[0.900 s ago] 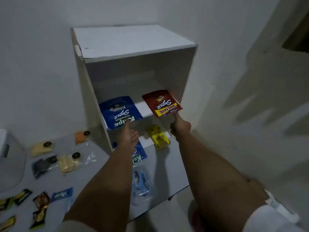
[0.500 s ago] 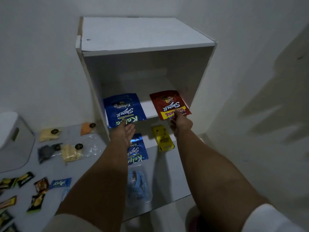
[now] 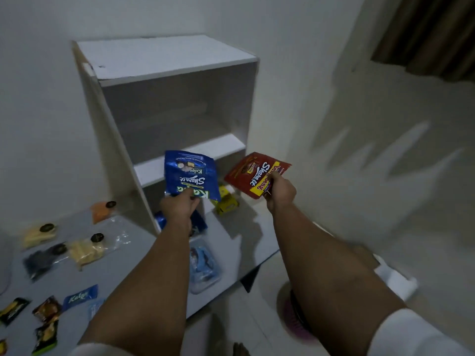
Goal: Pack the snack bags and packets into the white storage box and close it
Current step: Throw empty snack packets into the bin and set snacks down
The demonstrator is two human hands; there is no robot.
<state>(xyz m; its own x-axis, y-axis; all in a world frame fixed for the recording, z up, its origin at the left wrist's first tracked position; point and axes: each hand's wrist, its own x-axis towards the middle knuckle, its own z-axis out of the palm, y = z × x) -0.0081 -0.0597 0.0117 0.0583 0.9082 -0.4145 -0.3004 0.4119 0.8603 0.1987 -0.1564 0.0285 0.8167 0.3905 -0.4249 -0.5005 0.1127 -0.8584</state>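
While packets [image 3: 77, 250] litter the table [image 3: 236, 242], another, seemingly yellow [image 3: 226, 201], sits nearby.

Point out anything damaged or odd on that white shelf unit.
The white shelf unit's top front-left corner looks chipped, with a brownish patch showing through the white finish. A small dark mark sits beside it on the top panel. Nothing else on the unit stands out.

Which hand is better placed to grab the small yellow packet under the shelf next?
Right, probably. The yellow packet lies just below and left of the right hand, nearer than the left hand. Both hands already hold bags: red bag, blue bag.
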